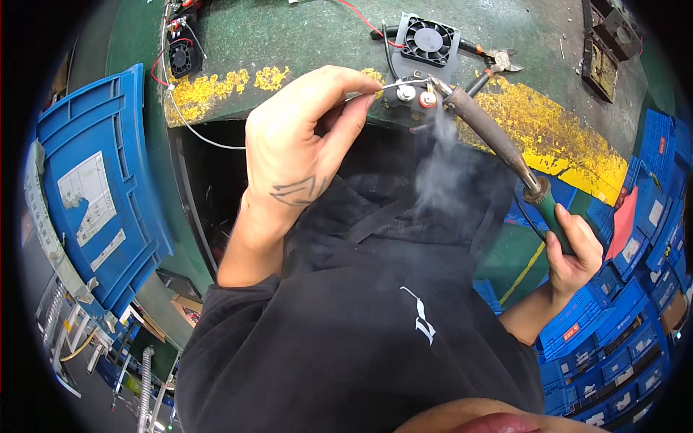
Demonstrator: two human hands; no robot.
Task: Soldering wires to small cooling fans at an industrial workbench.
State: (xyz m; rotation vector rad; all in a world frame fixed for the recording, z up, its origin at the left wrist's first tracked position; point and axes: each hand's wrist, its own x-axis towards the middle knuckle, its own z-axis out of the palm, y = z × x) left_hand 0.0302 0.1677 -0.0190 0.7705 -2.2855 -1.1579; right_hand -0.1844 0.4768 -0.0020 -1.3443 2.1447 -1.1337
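My left hand [299,141] pinches a thin silvery solder wire [398,84] between thumb and forefinger, its end reaching the terminals by the small fan. My right hand [574,249] grips the green handle of a soldering iron [494,133], whose tip meets the wire's end above a red-ringed terminal [427,99]. A white-ringed terminal [406,93] stands beside it. Smoke [439,169] drifts down from the tip. Just beyond lies a black square fan [430,40] on a grey plate, with red and black leads. The exact contact at the tip is too small to tell.
Pliers [502,62] with dark and orange handles lie beside and partly under the fan on the worn green bench [289,36]. Another small fan assembly [182,56] sits far left. A metal tray [605,68] is far right. Blue crates [108,180] flank both sides.
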